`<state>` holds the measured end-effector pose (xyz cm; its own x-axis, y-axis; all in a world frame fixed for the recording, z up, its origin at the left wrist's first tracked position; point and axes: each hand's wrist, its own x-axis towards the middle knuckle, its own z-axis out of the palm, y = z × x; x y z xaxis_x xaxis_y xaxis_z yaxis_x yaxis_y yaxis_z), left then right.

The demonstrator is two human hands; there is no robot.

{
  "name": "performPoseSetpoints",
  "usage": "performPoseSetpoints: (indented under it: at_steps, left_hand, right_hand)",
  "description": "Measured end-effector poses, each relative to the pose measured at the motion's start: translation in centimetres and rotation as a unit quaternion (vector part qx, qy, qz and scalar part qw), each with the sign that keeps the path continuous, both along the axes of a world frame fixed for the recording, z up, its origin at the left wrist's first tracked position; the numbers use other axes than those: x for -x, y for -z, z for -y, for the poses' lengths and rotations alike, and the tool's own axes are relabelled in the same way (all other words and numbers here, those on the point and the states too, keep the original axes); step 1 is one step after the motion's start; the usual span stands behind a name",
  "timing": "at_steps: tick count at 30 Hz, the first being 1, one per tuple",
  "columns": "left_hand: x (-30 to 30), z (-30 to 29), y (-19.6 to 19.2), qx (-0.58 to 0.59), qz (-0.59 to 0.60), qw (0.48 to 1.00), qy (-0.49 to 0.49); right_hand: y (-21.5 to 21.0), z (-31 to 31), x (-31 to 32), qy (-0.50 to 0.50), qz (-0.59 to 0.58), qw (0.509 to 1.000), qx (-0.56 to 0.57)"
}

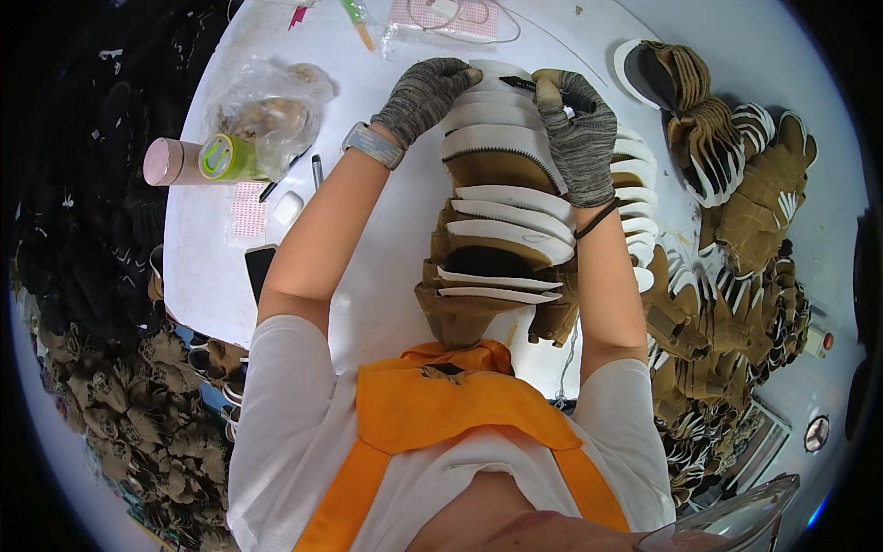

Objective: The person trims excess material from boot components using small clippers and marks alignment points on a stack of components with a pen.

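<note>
On the white table, at its left edge, a pink bottle with a green cap is laid on its side beside a clear plastic bag. Further right, the left hand, in a grey knitted glove, is curled over the far end of a stack of brown and white shoe uppers lying mid-table before the person. The right hand, gloved alike, is closed around a dark marker pressed to the top piece. More brown uppers are heaped at the right.
</note>
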<state>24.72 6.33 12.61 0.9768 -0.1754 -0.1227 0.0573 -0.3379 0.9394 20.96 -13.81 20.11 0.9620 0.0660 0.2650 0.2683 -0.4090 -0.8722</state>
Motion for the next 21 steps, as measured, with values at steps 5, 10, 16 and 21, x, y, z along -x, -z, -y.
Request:
performPoseSetpoints:
  at_steps: [5, 10, 16, 21]
  left_hand:
    - [0.2, 0.5, 0.6, 0.039, 0.0, 0.999, -0.037]
    - [0.2, 0.6, 0.5, 0.033, -0.005, 0.998, -0.044]
    - [0.0, 0.7, 1.3, 0.016, 0.018, 0.998, -0.05]
    - [0.1, 0.4, 1.3, 0.013, 0.016, 0.999, -0.042]
  right_hand:
    - [0.1, -0.7, -0.3, -0.007, -0.014, 1.0, -0.001]
    - [0.2, -0.9, -0.5, -0.012, -0.012, 0.999, 0.039]
    - [0.2, -0.7, -0.3, -0.002, 0.008, 0.999, 0.039]
    - [0.5, -0.7, -0.5, -0.001, 0.017, 0.999, 0.034]
